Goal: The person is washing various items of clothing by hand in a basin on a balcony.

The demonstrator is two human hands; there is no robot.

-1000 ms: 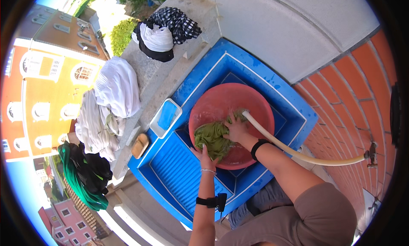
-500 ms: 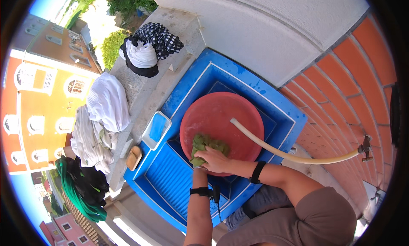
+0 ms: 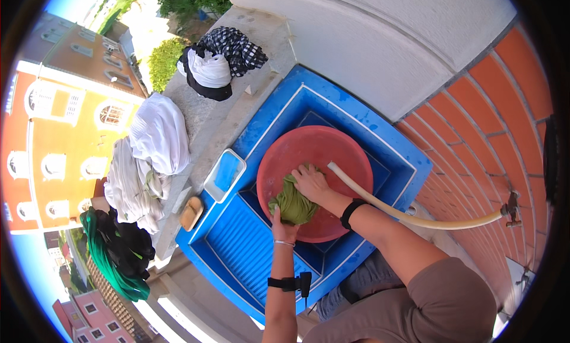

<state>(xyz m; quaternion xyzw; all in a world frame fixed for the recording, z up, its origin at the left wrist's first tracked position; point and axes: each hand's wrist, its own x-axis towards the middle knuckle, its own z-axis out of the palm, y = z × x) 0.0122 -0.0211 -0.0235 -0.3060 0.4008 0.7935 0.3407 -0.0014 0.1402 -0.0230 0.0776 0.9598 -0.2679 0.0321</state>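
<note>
Clearly, the green cloth lies between left fingers and right fingers.

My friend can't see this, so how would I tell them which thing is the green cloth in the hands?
Find the big blue sink, then the round red basin inside it. At the basin's lower left is a bunched cloth, held between the left hand and right hand. Unlike the bright green cloth at far left, it is a dull olive green.
</note>
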